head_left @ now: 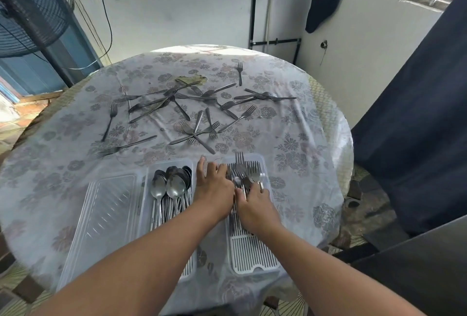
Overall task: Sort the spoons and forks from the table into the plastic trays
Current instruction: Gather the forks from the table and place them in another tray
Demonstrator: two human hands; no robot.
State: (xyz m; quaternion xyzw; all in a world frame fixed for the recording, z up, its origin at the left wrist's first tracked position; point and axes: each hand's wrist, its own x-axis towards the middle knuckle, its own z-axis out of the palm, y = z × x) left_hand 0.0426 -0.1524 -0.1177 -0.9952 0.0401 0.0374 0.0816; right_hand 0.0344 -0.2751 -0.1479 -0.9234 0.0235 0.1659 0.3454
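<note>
Head view. Round table [316,123] under a floral tablecloth [290,143] with a clear plastic cover over it.

Trays, near edge of table: three clear plastic pieces side by side. The left tray [106,217] holds nothing visible. The middle tray [149,171] holds the spoons [171,184], bowls toward the far end, handles toward the person, stacked in overlapping rows. The right tray [252,255] has a white slotted insert and holds the sorted forks [249,171], tines toward the far end; one fork's tines reach past the tray's far rim.

Left hand [213,184]: lies between the middle and right trays, palm down, fingers straight and slightly spread, fingertips touching the left side of the fork pile. Nothing gripped.

Right hand [254,205]: over the right tray, on top of the fork handles, fingers curled down among them. Thumb and fingertips are in contact with the handles; whether they pinch one fork or press on several, cannot tell. The two hands touch each other at the thumb side.

Unsorted cutlery: loose forks [192,103] scattered across the middle and far part of the table, many crossing one another. One single fork [240,73] lies apart near the far edge; another fork [110,123] lies alone at the left. No loose spoons are distinguishable among them.

Background: a standing fan [32,12] at left, dark curtain [414,118] at right.
</note>
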